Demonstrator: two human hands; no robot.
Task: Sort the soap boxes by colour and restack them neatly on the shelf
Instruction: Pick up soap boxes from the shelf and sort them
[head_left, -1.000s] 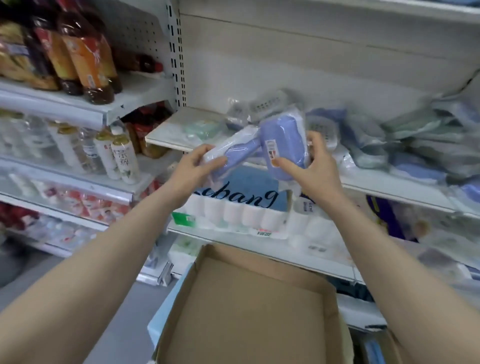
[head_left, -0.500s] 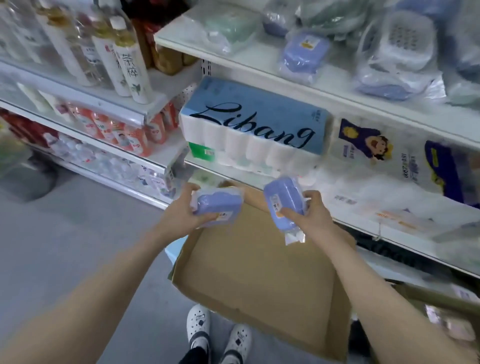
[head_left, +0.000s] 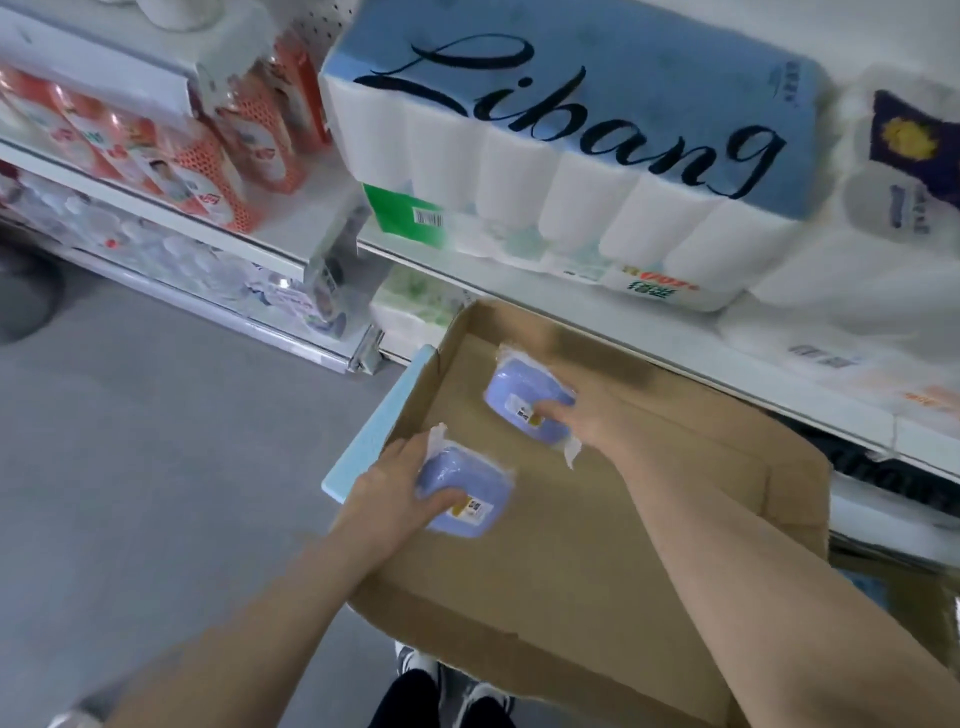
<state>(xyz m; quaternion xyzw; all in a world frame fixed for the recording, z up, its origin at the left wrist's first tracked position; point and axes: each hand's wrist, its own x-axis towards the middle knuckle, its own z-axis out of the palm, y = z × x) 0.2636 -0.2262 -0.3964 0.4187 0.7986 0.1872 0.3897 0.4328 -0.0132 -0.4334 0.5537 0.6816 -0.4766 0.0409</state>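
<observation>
Entry: both lilac soap boxes are down inside the open cardboard carton (head_left: 597, 551), which sits below the shelf (head_left: 753, 389) carrying the toilet roll pack (head_left: 571, 130).

Left soap box (head_left: 478, 475): your left grip (head_left: 389, 483) is curled round it from the outer side, with the thumb across the top near the sticker. Right soap box (head_left: 519, 392): your right grip (head_left: 592, 421) clasps its near end, with the thumb on the label. You cannot tell whether either box rests on the carton floor or hangs just above it.

Handling (judged):
- The boxes are small and hard-shelled, and probably light. One grip each should be enough.
- Each box sits in loose clear film with a spare tail at one corner (head_left: 571, 454). The film looks slick and may slide over the shell.
- Take hold across the body, thumb opposing fingers on the broad faces. Avoid the film tail, which could tear or let the box swing.
- Use moderate squeeze only, since a lid could pop.
- The corners are rounded, so expect stacks to creep. Seat each box flat face down.
</observation>
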